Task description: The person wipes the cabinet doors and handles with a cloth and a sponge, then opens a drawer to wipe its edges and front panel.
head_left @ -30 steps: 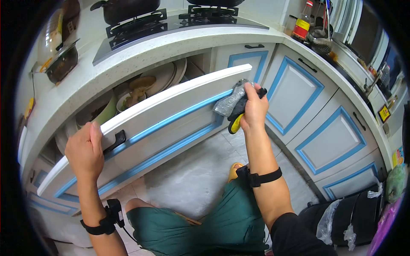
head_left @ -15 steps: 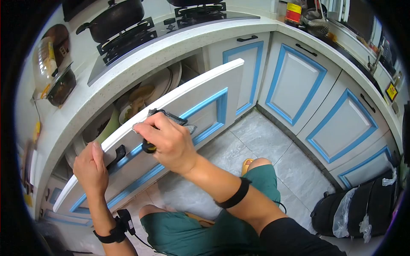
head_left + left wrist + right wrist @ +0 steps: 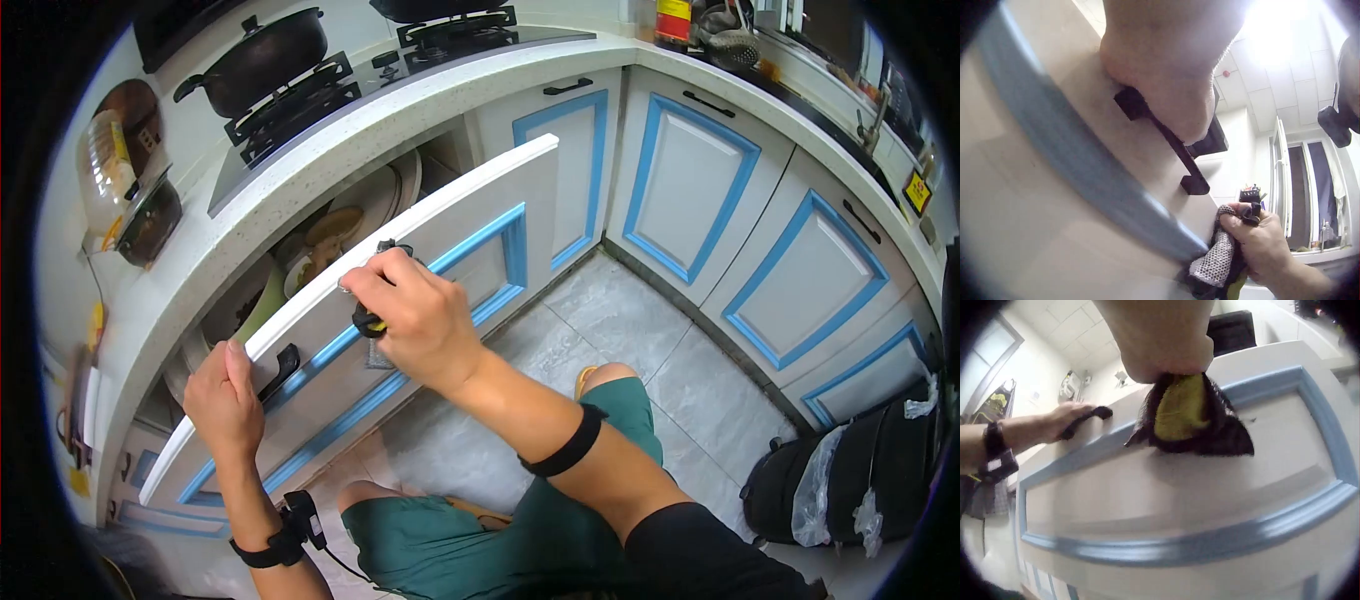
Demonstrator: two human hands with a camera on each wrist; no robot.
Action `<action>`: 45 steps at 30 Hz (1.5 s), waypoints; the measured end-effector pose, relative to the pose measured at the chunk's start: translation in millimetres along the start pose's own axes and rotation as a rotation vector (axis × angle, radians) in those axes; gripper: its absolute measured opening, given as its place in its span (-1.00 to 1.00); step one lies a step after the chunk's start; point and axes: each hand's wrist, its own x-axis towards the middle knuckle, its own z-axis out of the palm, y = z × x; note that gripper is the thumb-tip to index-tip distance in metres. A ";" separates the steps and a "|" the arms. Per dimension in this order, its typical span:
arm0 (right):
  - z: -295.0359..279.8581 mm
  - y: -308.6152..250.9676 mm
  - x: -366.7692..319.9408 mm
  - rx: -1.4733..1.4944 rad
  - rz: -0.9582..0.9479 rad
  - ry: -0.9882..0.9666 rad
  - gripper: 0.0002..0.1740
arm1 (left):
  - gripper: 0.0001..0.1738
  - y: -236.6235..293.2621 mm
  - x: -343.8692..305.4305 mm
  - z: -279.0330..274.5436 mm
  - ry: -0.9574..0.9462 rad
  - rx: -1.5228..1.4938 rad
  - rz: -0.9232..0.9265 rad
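A pulled-out drawer with a white front (image 3: pixel 470 215) and blue trim stands before me. My left hand (image 3: pixel 222 400) grips its top edge near the left end, beside the black handle (image 3: pixel 283 368). Farther right along the same edge, my right hand (image 3: pixel 425 320) holds a bunched cleaning cloth (image 3: pixel 1213 262) against the front. Silvery mesh, black and yellow parts of the cloth show; the right wrist view has its yellow patch (image 3: pixel 1182 415) hanging below the hand. Some fingers of both hands are hidden.
Inside the drawer are a green bowl (image 3: pixel 262 305) and plates (image 3: pixel 388 195). Above it runs the speckled countertop (image 3: pixel 400 105), with a black pot (image 3: pixel 262 65) on the stove. Cabinet doors (image 3: pixel 690 185) stand right, and a black bag-like bundle (image 3: pixel 850 485) lies on the floor.
My right hand has carried the cloth leftward from the drawer front's right end to its middle, then slightly back right. The left hand has stayed at the edge by the handle.
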 end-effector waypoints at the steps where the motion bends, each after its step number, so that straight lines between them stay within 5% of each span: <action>1: -5.6 3.7 2.0 -0.029 -0.011 -0.044 -0.58 | -0.52 -0.8 0.0 -0.4 0.000 0.002 0.005; 5: -57.3 49.4 10.3 -0.258 0.020 -0.179 -0.50 | -0.51 0.3 0.0 -1.7 -0.005 0.001 0.005; 9: -104.2 111.2 10.7 -0.365 0.103 0.011 -0.58 | -0.50 0.9 1.1 0.4 -0.004 -0.010 -0.015; 11: -108.1 108.5 20.4 -0.316 0.134 0.137 -0.57 | -0.50 -2.6 0.5 1.1 -0.003 0.013 -0.004; 21: -88.7 90.2 30.4 -0.345 0.059 0.107 -0.57 | -0.51 0.5 -1.0 -1.4 0.002 0.016 0.000; 31: -65.7 56.0 9.2 -0.379 -0.135 -0.239 -0.65 | -0.51 -1.8 -1.1 -0.5 0.008 0.035 0.005; 41: -97.9 86.5 33.3 -0.340 0.049 0.106 -0.57 | -0.49 -2.3 -1.3 -0.2 0.010 0.004 0.006; 45: -97.1 101.0 44.2 -0.448 -0.131 0.046 -0.60 | -0.44 -3.6 -0.4 -1.5 -0.026 0.009 -0.013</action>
